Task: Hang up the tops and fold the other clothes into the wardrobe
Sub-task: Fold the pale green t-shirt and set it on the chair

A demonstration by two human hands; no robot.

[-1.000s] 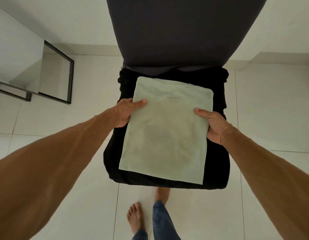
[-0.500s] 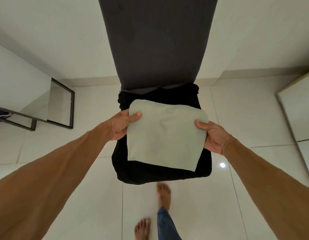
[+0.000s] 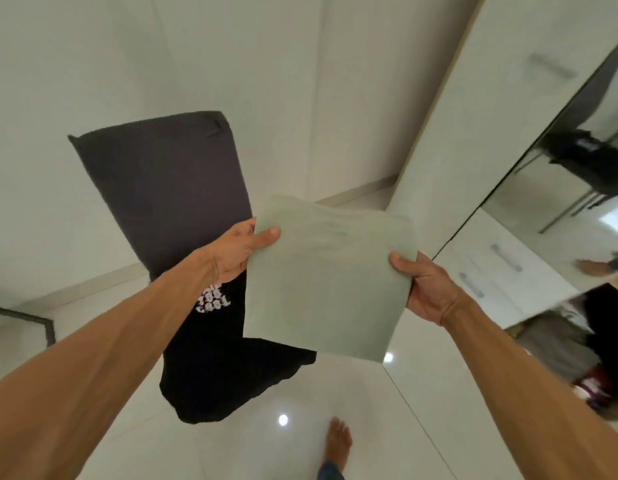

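A folded pale green garment hangs flat in the air between both hands. My left hand grips its left edge, thumb on top. My right hand grips its right edge, thumb on top. Below and to the left a black garment with white print lies on the seat of a dark grey chair. The white wardrobe stands at the right, its mirrored door swung open.
Glossy white floor tiles lie below, with my bare foot on them. A black metal frame stands at the far left. Clothes show low inside the wardrobe. Drawer fronts with handles sit under the mirror.
Both hands have lifted the green garment off the black one on the chair and carried it to the right, as my view turned toward the wardrobe.
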